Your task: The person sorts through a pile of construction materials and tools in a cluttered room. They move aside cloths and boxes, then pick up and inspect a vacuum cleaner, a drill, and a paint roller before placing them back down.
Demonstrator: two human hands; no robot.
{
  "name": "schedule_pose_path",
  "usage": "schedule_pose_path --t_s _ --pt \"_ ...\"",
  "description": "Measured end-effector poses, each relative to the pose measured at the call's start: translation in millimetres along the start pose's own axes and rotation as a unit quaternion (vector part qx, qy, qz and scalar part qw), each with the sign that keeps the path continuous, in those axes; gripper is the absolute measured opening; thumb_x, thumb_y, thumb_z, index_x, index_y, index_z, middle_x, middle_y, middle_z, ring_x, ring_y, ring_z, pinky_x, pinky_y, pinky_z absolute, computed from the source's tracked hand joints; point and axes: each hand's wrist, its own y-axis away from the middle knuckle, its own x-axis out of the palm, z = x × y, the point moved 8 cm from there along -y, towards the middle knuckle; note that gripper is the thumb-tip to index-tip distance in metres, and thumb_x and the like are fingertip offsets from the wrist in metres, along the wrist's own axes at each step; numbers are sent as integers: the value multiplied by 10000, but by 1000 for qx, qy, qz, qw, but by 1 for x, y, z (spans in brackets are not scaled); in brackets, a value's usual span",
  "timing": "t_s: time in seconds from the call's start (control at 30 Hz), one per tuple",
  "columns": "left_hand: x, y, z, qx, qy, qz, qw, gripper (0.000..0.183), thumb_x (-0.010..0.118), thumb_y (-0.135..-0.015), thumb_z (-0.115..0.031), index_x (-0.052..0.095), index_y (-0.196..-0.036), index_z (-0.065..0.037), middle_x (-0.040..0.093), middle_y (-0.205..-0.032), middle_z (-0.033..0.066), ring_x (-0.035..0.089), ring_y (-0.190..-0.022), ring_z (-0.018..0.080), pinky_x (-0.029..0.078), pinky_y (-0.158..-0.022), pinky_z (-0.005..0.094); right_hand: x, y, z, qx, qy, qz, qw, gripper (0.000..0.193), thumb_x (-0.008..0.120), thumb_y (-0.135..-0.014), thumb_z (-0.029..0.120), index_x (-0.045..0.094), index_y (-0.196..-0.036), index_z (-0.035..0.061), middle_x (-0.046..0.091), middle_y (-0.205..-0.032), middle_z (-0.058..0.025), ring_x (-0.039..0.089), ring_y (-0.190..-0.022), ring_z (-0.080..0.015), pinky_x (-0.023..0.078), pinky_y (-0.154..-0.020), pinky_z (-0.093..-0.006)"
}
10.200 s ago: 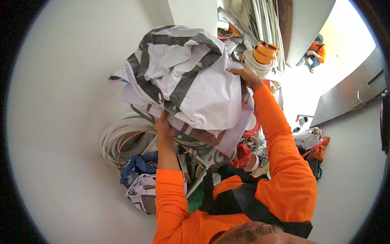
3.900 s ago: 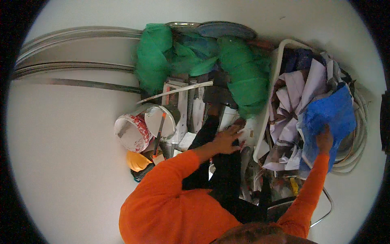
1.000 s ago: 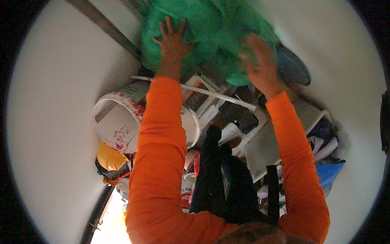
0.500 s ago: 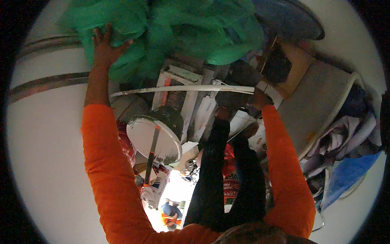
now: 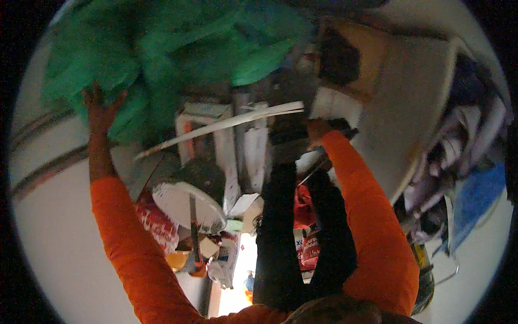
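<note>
Crumpled green mesh cloth bundle (image 5: 183, 51) at upper left, matt, round white-mouthed plastic bucket (image 5: 174, 206) left of centre, dull, pale rectangular plastic bin (image 5: 403, 108) at right, smooth, matt, brown cardboard box (image 5: 372, 48) at upper right, matt.

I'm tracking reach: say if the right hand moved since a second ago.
Yes: the right hand came down from beyond the top end of the grey tub to alongside it.

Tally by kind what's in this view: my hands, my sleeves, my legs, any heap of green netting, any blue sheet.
Left hand and right hand: 2
Left sleeve and right sleeve: 2
Left leg and right leg: 2
Green netting heap: 1
Blue sheet: 1
Total: 8
</note>
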Motion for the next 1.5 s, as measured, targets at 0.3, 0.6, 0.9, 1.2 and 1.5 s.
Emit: schedule_pose_path --t_s 0.3,0.6,0.9,1.2,1.5 --pt "-38 13 -3 2 -42 45 998 1118 758 -688 -644 269 -1521 -82 182 -1548 299 174 -1443 439 224 -1164 505 -106 249 40 -113 -285 -286 908 913 919 -549 330 515 -1303 9 595 -1227 -192 572 -1142 -358 456 -985 -428" --pt "-84 71 -37 -56 -98 93 989 1097 690 -689 -728 268 -1534 -171 134 -1541 335 205 -1420 473 256 -1143 538 -178 726 -57 130 -504 -626 580 747 760 -740 356 478 -1353 35 581 -1259 -119 553 -1147 -248 446 -980 -396" --pt "-117 168 -143 -19 57 118 991 1093 697 -698 -710 293 -1520 -112 128 -1540 340 177 -1421 491 252 -1135 552 -15 800 -202 229 -668 -648 287 689 598 -914 501 500 -1340 -31 566 -1315 -176 562 -1170 -287 435 -991 -394" --pt "-152 239 -247 33 126 96 987 928 712 -800 -538 332 -1491 -49 262 -1491 350 248 -1405 481 285 -1121 531 102 645 -256 219 -732 -609 215 710 719 -829 509 544 -1329 36 595 -1270 -80 569 -1127 -243 423 -986 -368" --pt "-150 317 -634 268 408 203 849 654 712 -872 -319 473 -1366 35 534 -1329 250 491 -1257 384 376 -1058 421 65 649 -225 133 -789 -586 132 636 859 -721 283 598 -1236 16 624 -1231 -104 606 -1081 -281 464 -967 -421"
